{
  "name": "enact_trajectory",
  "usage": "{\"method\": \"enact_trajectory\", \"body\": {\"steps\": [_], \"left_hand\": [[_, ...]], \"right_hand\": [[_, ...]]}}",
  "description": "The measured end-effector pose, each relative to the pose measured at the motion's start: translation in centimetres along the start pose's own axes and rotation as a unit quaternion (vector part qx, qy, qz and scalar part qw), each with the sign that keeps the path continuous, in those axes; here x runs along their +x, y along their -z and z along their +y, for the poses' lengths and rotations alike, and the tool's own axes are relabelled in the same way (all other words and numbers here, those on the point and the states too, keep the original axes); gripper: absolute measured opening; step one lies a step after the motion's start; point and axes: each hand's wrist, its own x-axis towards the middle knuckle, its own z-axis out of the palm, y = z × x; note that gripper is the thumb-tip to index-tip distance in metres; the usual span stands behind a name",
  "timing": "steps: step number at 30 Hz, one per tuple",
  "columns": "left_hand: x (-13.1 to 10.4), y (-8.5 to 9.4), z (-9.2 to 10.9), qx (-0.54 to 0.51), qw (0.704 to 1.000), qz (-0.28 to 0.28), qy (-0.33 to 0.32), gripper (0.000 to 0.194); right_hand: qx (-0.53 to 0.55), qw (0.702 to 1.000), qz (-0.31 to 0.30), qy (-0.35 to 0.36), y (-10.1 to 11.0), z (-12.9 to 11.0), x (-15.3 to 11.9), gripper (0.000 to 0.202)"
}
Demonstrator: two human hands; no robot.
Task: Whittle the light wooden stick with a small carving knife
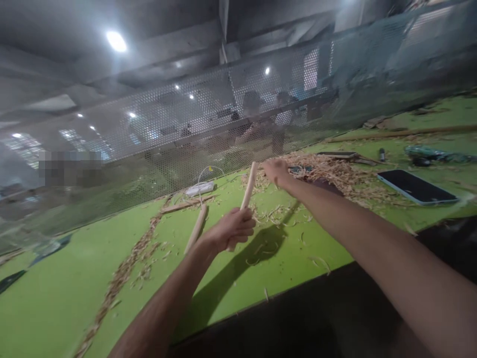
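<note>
A pale, slightly curved wooden stick (249,185) stands tilted in my left hand (234,227), whose fingers are wrapped round its lower half. My right hand (276,171) is just right of the stick's upper end, in front of the heap of wood shavings (335,169). Its fingers are curled together, and whatever they might hold is hidden. Left of my left hand, a second wooden stick (197,227) lies on the green table (283,268), with a thin white loop (200,186) at its upper end.
A phone (417,187) lies at the right, with a small dark cylinder (382,154) and a green plastic bundle (439,154) behind it. A perforated mesh screen (164,149) runs along the back. Shavings trail down the left (130,263). People (253,112) are beyond the mesh.
</note>
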Motion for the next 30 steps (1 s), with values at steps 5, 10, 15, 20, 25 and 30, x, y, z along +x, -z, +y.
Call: {"method": "enact_trajectory", "body": {"steps": [5,10,15,20,25,30], "left_hand": [[0.6,0.4,-0.1,-0.003,1.000,-0.006,-0.018,0.030],[1.0,1.2,-0.3,-0.037,0.999,0.000,-0.026,0.031],[1.0,1.1,-0.2,-0.044,0.998,0.010,-0.031,0.032],[1.1,1.0,-0.2,-0.041,0.997,0.053,-0.034,0.032],[0.8,0.5,0.2,-0.018,0.990,0.132,-0.044,0.029],[0.6,1.1,0.5,-0.028,0.991,0.125,-0.042,0.029]], "right_hand": [[0.010,0.997,0.001,-0.079,-0.5,2.7,-0.3,0.024],[0.055,0.998,0.020,0.000,0.0,-1.1,-2.8,0.031],[0.013,0.995,0.012,0.096,0.3,-5.0,-5.2,0.025],[-0.033,0.993,0.008,0.115,-0.2,-5.9,-5.4,0.030],[-0.048,0.991,0.004,0.122,-0.2,-6.3,-4.6,0.028],[-0.048,0.989,0.007,0.139,-0.1,-7.0,-3.8,0.028]]}}
